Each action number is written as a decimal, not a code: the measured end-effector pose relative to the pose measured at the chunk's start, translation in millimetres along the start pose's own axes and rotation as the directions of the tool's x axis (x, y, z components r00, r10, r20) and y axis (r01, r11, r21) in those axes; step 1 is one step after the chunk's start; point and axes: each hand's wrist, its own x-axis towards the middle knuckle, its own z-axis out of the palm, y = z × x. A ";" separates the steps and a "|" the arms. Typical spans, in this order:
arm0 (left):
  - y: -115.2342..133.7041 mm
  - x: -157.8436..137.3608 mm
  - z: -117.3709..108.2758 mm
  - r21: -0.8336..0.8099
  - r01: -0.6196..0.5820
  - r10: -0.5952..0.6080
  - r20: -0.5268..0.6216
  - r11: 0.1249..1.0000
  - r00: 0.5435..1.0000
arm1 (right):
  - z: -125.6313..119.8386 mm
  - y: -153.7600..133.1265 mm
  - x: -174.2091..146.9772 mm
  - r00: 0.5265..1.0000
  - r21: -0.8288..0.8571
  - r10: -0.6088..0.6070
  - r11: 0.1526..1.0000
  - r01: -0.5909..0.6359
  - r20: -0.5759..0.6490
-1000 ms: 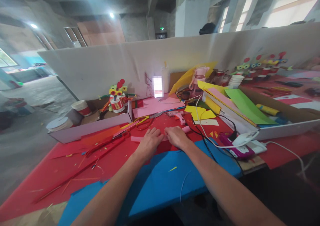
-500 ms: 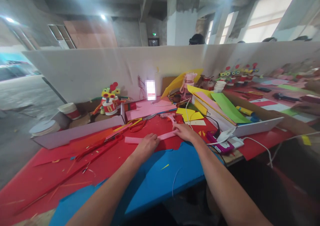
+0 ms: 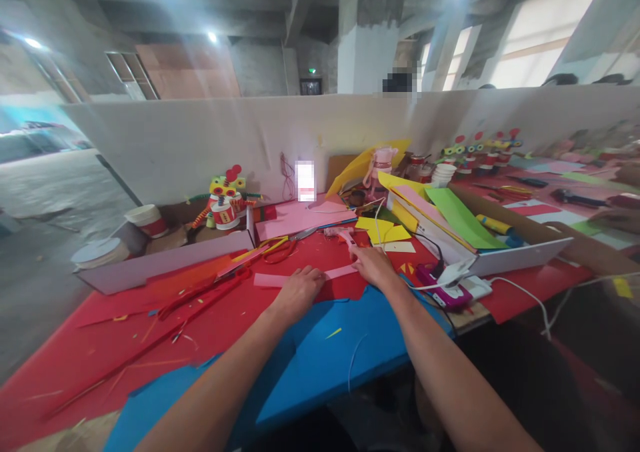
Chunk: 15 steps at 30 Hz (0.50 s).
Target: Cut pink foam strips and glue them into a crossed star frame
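Note:
A pink paper strip (image 3: 341, 272) lies across the red sheet in front of me. My left hand (image 3: 301, 289) rests over the strip's middle, its fingers curled together and gripping it against the table. At the strip's right end, my right hand (image 3: 374, 265) is closed around the handle of a pink glue gun (image 3: 345, 235), whose nozzle points left, above the strip. Just beyond lie scissors with orange handles (image 3: 280, 251) and a larger pink sheet (image 3: 295, 219). Blue sheets (image 3: 320, 345) cover the table edge beneath my forearms.
On the left, a shallow box (image 3: 170, 263) holds a paper-cup robot figure (image 3: 223, 205) and cups. Another box (image 3: 525, 255) with coloured sheets stands right, near a purple power strip (image 3: 440, 288) with white cables. Yellow paper pieces (image 3: 384, 231) lie behind my right hand.
The whole view has shifted slightly, so things appear a little farther right. Both hands keep nearly the same places on the strip and the glue gun.

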 end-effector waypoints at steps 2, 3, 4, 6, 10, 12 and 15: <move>-2.5 0.1 3.0 -0.026 -0.001 0.001 -0.010 1.000 1.000 | -2.6 -8.0 -5.1 0.993 -0.029 0.018 0.999 -0.021 -0.114; -3.2 0.3 3.6 -0.030 0.001 -0.002 -0.008 1.000 1.000 | -2.3 -14.1 -9.2 0.985 -0.027 -0.006 1.000 0.001 -0.173; -3.4 0.4 3.5 -0.029 0.003 -0.004 -0.004 1.000 1.000 | -0.3 -21.2 -14.3 0.977 -0.009 -0.071 0.997 0.071 -0.201; -2.8 0.5 2.1 -0.020 0.007 -0.007 0.007 1.000 1.000 | 8.8 -36.0 -26.5 0.942 0.076 -0.279 0.952 0.297 -0.185; -0.9 -0.4 -0.6 -0.009 0.011 -0.011 0.010 1.000 1.000 | 36.8 -50.3 -46.8 0.915 0.173 -0.400 0.898 0.404 -0.059; -0.9 -1.1 -0.2 -0.014 0.005 -0.005 -0.005 1.000 1.000 | 45.7 -46.1 -50.5 0.919 0.176 -0.395 0.904 0.390 -0.007; -1.7 -1.8 1.5 -0.020 0.001 -0.002 -0.016 1.000 1.000 | 48.1 -33.0 -49.9 0.911 0.172 -0.411 0.899 0.402 0.021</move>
